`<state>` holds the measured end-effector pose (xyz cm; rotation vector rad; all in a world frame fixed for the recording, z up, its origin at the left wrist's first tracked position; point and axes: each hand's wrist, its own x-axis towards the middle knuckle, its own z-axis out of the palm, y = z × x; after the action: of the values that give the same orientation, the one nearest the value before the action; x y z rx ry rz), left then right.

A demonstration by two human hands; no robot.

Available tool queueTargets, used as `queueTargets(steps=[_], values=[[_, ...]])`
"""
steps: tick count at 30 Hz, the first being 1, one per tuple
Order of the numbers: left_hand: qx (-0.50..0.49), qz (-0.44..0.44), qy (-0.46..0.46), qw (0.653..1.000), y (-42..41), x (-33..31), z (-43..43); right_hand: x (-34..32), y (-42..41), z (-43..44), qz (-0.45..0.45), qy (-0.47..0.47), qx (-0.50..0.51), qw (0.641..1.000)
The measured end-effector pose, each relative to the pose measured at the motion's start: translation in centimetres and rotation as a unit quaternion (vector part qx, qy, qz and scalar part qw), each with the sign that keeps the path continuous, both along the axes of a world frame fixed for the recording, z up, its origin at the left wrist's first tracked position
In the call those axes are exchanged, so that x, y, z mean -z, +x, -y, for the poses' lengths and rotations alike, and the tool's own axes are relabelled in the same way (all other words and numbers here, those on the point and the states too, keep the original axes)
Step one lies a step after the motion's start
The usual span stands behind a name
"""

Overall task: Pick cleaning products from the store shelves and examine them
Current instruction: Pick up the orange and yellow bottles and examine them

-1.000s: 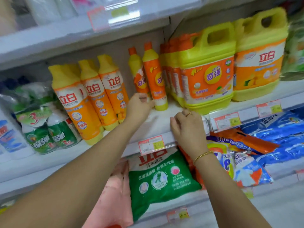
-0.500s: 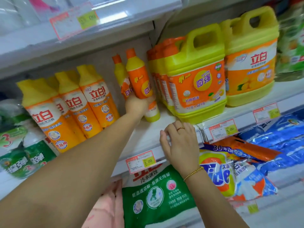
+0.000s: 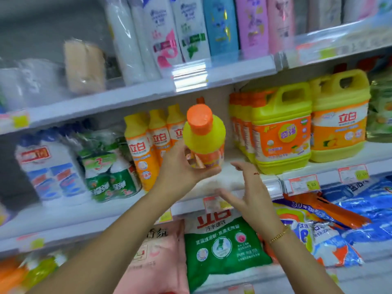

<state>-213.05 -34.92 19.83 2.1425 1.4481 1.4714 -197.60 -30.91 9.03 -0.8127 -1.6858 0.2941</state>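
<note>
Fingers of the left hand are curled round the lower body of the dish soap bottle, which is in the middle of the frame, held clear in front of the shelf. Its long axis leans toward the camera, with the orange cap nearest. The right hand, fingers spread and holding nothing, hovers just below and right of the bottle, not touching it, and seems ready to support the base. Behind stand orange bottles at left and yellow jugs at right. Nothing stands between the hands.
</note>
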Motion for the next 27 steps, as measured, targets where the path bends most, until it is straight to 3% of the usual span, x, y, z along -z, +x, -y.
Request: queueTargets(steps=[4,8,13,16,20,23,25,27], values=[[-0.008,0.032,-0.024,0.999,-1.3,0.0,4.8,-1.4,-1.7,3.1,0.011,0.002,-0.045,0.999],[-0.051,0.151,-0.055,0.986,-2.2,1.6,8.7,-1.5,-3.3,6.0,0.056,0.043,-0.091,0.993],[-0.028,0.362,-0.083,0.928,-4.1,2.9,11.6,-0.2,-4.8,8.8,0.062,0.097,-0.107,0.988],[-0.013,0.403,-0.094,0.910,-4.8,3.1,12.1,0.6,-5.7,9.7,0.017,0.101,-0.094,0.990],[0.016,0.393,-0.100,0.914,-5.2,3.2,12.4,0.5,-6.2,10.5,-0.006,0.052,-0.091,0.994],[0.076,0.409,-0.103,0.903,-5.9,3.1,12.3,-0.3,-6.4,11.4,-0.045,-0.028,-0.160,0.986],[0.109,0.425,-0.112,0.892,-6.3,3.3,12.3,-0.7,-6.8,11.7,-0.109,-0.122,-0.255,0.953],[0.129,0.451,-0.121,0.875,-6.7,3.8,12.2,-1.0,-7.2,11.6,-0.175,-0.235,-0.378,0.878]])
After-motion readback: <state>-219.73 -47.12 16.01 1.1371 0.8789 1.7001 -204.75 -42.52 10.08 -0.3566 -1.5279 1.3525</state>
